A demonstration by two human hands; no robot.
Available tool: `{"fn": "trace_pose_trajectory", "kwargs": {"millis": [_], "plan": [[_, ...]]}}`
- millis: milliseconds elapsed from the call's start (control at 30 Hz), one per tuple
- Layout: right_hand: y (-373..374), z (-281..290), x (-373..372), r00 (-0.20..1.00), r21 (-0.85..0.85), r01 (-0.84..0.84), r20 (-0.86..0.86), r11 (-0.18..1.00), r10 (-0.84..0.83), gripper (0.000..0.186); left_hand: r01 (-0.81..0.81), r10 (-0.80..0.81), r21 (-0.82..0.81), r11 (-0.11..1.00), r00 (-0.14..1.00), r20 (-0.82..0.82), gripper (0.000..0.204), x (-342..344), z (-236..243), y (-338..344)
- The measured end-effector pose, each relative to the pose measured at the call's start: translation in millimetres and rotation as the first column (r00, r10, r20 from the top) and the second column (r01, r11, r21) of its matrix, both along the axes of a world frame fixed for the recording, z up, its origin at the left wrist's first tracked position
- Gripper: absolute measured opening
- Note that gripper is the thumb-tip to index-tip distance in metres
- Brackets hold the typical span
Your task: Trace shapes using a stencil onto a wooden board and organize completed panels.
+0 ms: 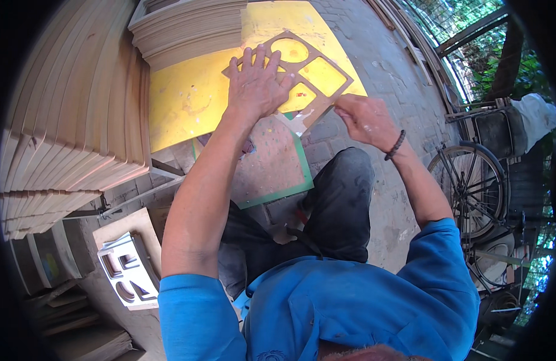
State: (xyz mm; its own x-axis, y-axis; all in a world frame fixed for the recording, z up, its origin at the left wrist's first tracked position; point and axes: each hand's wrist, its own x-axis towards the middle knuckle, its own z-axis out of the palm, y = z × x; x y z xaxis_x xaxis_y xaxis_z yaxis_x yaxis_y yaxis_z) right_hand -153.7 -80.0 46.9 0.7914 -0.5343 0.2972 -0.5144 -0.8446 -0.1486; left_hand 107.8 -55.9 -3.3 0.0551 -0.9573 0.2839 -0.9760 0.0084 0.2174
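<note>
A thin brown wooden panel [317, 111] with round and squarish cut-outs lies at an angle on a yellow board [187, 99]. My left hand [257, 87] rests flat on the panel's left part, fingers spread. At the panel's right edge, my right hand [368, 119] has its fingers pinched together; whatever they hold is hidden. A dark beaded bracelet [396, 145] circles my right wrist. The panel's near corner reaches past the yellow board, above a worn pinkish surface [275, 159] with a green border.
Tall stacks of wooden frames [67, 90] stand at the left, with another stack [193, 33] on the yellow board's far side. Low at the left lies a white panel with cut-outs [148, 286]. A bicycle wheel [470, 186] stands at the right on the paved floor [392, 198].
</note>
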Motion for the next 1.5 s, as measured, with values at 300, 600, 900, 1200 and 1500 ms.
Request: {"fn": "trace_pose_trajectory", "kwargs": {"millis": [300, 600, 900, 1200, 1500], "plan": [[-96, -12, 10, 0.964, 0.023, 0.237, 0.116, 0.971, -0.238, 0.019, 0.018, -0.02, 0.062, 0.998, 0.999, 0.047, 0.079, -7, 13, 6], [-111, -15, 35, 0.995, -0.097, 0.093, -0.038, 0.991, -0.097, 0.01, 0.014, -0.017, 0.069, 0.998, 0.999, 0.036, 0.073, -4, 11, 5], [-115, -15, 35, 1.0, -0.139, 0.005, -0.007, 0.99, -0.006, 0.011, 0.034, -0.035, 0.055, 0.998, 0.999, 0.016, 0.07, -5, 7, 3], [-113, -18, 2, 0.994, -0.097, -0.096, 0.045, 0.991, 0.101, 0.01, 0.018, -0.019, 0.041, 0.999, 0.999, 0.044, 0.069, -8, 9, 4], [-120, -22, 22, 0.993, -0.092, -0.1, 0.046, 0.991, 0.105, 0.014, 0.022, -0.022, 0.028, 0.999, 0.999, 0.031, 0.07, -5, 10, 5]]}}
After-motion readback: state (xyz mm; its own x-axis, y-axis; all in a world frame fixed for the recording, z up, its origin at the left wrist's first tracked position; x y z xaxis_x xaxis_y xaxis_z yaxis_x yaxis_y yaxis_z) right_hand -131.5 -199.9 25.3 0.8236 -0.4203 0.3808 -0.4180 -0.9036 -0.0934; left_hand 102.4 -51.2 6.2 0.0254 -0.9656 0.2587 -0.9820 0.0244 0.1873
